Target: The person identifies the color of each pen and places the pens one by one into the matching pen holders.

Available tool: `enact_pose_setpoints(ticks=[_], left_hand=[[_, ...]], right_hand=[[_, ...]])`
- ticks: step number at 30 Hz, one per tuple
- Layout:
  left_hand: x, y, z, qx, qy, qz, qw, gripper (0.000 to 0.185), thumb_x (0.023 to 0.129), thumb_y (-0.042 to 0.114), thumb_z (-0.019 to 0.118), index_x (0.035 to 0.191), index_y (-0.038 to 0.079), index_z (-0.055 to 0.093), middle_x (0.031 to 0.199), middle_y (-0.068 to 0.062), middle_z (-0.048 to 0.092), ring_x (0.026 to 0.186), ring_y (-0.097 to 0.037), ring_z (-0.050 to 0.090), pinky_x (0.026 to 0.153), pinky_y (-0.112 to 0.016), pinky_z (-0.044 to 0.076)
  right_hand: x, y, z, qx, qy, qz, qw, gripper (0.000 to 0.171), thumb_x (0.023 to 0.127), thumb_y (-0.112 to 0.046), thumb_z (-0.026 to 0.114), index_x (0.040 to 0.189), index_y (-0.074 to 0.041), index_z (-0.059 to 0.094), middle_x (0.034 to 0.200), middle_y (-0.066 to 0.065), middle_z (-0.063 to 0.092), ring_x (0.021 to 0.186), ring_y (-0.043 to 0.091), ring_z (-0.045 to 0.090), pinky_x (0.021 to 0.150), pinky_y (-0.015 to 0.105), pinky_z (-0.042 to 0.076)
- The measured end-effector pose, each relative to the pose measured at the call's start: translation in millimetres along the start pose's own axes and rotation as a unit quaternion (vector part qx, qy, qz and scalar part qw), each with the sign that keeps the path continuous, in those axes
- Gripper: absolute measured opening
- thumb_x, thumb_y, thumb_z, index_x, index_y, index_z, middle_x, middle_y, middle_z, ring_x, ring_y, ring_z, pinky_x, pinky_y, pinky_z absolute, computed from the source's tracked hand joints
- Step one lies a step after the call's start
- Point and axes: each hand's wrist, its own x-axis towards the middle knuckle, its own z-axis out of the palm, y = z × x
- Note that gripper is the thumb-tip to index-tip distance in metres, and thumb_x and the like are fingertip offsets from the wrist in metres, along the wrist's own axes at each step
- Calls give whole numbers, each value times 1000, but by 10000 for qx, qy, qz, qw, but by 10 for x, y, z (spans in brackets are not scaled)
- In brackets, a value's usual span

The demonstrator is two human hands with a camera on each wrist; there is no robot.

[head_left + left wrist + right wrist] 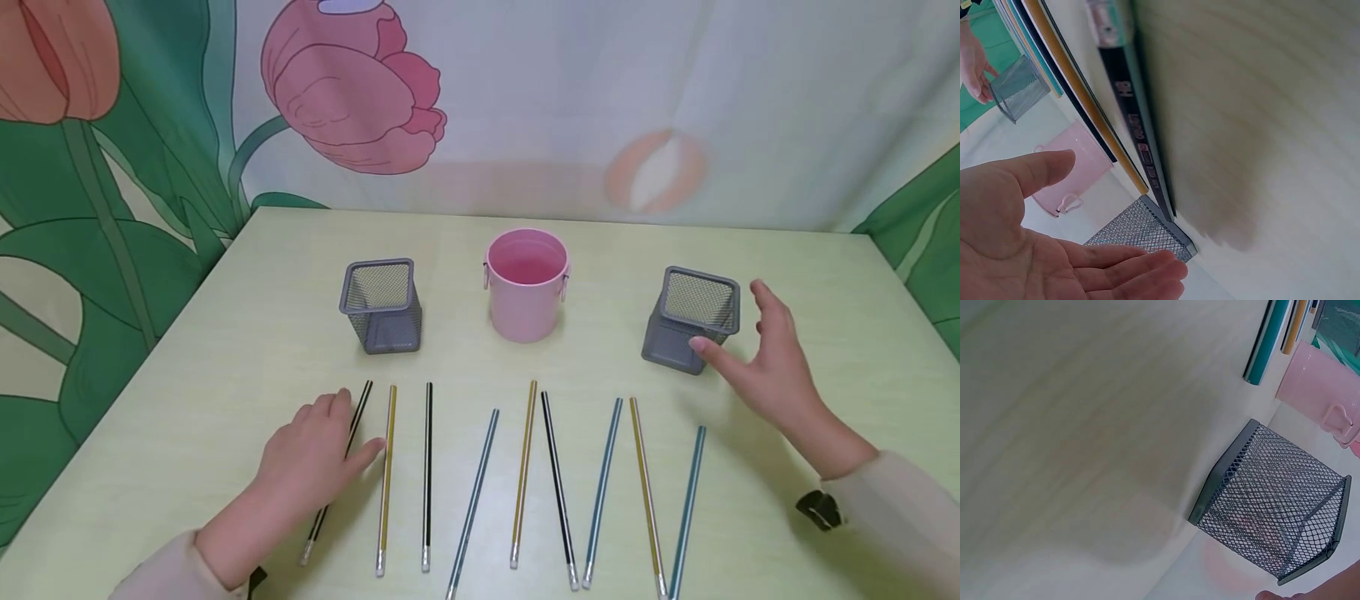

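Note:
Over the leftmost black pencil (363,403), my left hand (311,446) hovers with its fingers extended and thumb spread. Its thumb tip overlaps a yellow pencil (386,492) in the head view. In the left wrist view the palm is bare, with the black pencil (1138,125) beyond the fingers. My right hand (783,375) is beside the right grey mesh pencil holder (675,343), thumb and fingers spread around its right side. The thumb tip overlaps the holder's front in the head view. Only a bit of this hand shows in the right wrist view, below the mesh holder (1266,506).
Several black, yellow and blue pencils lie in a spread row, eraser ends toward me, including a blue pencil (688,508) at the right. Behind them stand a pink bucket (525,312) and a left mesh holder (392,329). A flowered curtain (525,100) hangs behind the table (247,333).

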Motion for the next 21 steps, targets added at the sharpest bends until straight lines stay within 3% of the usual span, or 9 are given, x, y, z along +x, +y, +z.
enact_pose_setpoints(ticks=[7, 11, 21], left_hand=[[22, -23, 18, -82, -150, 30, 9998, 49, 86, 38, 66, 100, -9, 58, 89, -19, 59, 77, -33, 58, 58, -44, 51], [27, -31, 25, -28, -98, 50, 9999, 44, 85, 35, 68, 95, -6, 59, 84, -17, 58, 72, -31, 57, 54, -41, 49], [51, -58, 25, 44, -249, -78, 9996, 43, 83, 32, 70, 101, -6, 58, 82, -17, 55, 70, -28, 56, 49, -39, 47]], right_hand=[[29, -12, 3, 51, 0, -53, 10000, 92, 89, -33, 64, 152, -2, 3, 156, 24, 9, 129, 56, 26, 102, 68, 25], [49, -3, 10, 96, -46, -14, 9999, 92, 90, -33, 62, 151, -1, 2, 156, 25, 7, 132, 56, 23, 103, 67, 23], [108, 19, -7, 433, -177, 34, 9989, 91, 91, -30, 61, 150, 4, 1, 156, 27, 4, 141, 47, 10, 108, 64, 19]])
